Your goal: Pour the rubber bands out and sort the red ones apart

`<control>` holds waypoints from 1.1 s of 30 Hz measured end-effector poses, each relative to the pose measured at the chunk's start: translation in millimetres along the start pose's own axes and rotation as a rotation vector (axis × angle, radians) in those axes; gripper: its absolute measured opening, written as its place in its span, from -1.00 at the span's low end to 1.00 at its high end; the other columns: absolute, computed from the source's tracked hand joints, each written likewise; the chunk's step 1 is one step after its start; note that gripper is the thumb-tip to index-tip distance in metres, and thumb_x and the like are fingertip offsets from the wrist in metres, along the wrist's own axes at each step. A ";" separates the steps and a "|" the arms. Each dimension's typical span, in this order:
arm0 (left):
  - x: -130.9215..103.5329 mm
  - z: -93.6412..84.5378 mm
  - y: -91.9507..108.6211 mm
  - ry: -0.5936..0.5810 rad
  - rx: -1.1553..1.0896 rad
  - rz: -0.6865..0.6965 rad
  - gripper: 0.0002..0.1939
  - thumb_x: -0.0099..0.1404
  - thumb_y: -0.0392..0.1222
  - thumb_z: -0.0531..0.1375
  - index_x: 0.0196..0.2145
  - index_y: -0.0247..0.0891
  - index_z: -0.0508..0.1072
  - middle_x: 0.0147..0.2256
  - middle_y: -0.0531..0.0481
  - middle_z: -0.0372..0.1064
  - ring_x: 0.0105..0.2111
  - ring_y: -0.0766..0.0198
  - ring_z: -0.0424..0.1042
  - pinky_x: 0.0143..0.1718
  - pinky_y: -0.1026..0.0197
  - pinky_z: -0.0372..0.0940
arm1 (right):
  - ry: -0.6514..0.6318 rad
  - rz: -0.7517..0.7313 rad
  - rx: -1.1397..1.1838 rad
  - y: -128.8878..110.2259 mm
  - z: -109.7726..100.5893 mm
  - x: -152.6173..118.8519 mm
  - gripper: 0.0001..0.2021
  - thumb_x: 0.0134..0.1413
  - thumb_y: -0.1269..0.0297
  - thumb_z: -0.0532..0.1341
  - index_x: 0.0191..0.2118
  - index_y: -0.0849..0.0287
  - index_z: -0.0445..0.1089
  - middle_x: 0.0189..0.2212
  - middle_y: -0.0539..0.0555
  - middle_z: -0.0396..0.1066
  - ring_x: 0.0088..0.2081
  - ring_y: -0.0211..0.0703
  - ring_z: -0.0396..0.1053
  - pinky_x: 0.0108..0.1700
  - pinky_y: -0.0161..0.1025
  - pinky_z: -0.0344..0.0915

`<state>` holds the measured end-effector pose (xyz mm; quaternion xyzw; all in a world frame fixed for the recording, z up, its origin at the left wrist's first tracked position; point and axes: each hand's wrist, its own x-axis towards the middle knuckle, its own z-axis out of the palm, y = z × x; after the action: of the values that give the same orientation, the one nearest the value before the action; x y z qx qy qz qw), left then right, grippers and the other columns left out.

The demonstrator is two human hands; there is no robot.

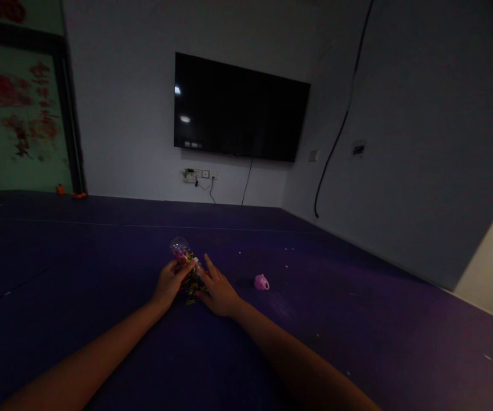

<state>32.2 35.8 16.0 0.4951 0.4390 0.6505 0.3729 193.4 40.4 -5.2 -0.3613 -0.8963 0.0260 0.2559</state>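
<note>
My left hand is wrapped round a clear plastic container, which lies tilted with its rounded end away from me. Small colourful pieces, pink, red and yellow-green, show inside it. More of these small pieces lie in a heap on the purple surface between my two hands. My right hand rests beside the heap with its fingers spread, the fingertips close to the container. Whether they touch it is hard to make out. To the right sits a pink cap with a ring handle, apart from both hands.
The purple surface stretches to the walls, with scattered white specks on it. A black television hangs on the back wall above sockets and cords. A dark cable dangles along the right wall. Small orange objects lie by the door at left.
</note>
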 end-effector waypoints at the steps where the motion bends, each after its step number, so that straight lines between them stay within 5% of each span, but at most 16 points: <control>1: -0.3 -0.1 -0.4 -0.015 0.002 0.008 -0.51 -0.15 0.13 0.35 -0.36 -0.30 0.50 -0.39 -0.08 0.52 -0.33 0.06 0.49 -0.30 0.16 0.32 | -0.001 0.001 0.005 -0.2 0.3 0.2 -0.22 0.11 0.26 0.18 0.33 0.01 -0.28 0.34 0.20 -0.55 0.29 0.12 -0.15 0.18 0.05 0.05; 11: -3.3 -1.3 2.1 -0.084 0.069 0.059 -0.57 -0.12 0.07 0.34 -0.36 -0.30 0.50 -0.37 -0.09 0.51 -0.31 0.05 0.47 -0.30 0.16 0.31 | -0.023 0.039 0.012 -1.3 0.2 1.0 -0.26 0.09 0.21 0.20 0.32 0.02 -0.19 0.34 0.20 -0.40 0.29 0.13 -0.17 0.17 0.07 0.06; 21: 1.3 0.2 -4.3 0.056 -0.010 0.003 -0.53 -0.16 0.11 0.36 -0.39 -0.32 0.47 -0.44 -0.04 0.48 -0.41 0.15 0.45 -0.38 0.22 0.28 | -0.075 0.063 -0.009 3.0 0.2 1.8 -0.42 0.15 0.16 0.15 0.26 -0.04 -0.01 0.30 0.17 -0.13 0.28 0.09 -0.11 0.14 0.10 0.09; 33: -0.1 -3.9 -1.1 0.177 0.136 0.119 -0.53 -0.09 0.13 0.33 -0.34 -0.29 0.44 -0.40 -0.04 0.46 -0.35 0.12 0.44 -0.29 0.17 0.28 | 0.011 0.038 0.060 0.7 -6.0 1.5 -0.63 0.19 0.24 0.11 0.10 0.09 0.30 0.19 0.19 0.15 0.21 -0.02 0.08 0.16 -0.02 0.10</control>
<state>28.5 35.3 14.4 0.4849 0.4830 0.6815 0.2590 195.8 41.0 0.5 -0.3704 -0.8868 0.0558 0.2708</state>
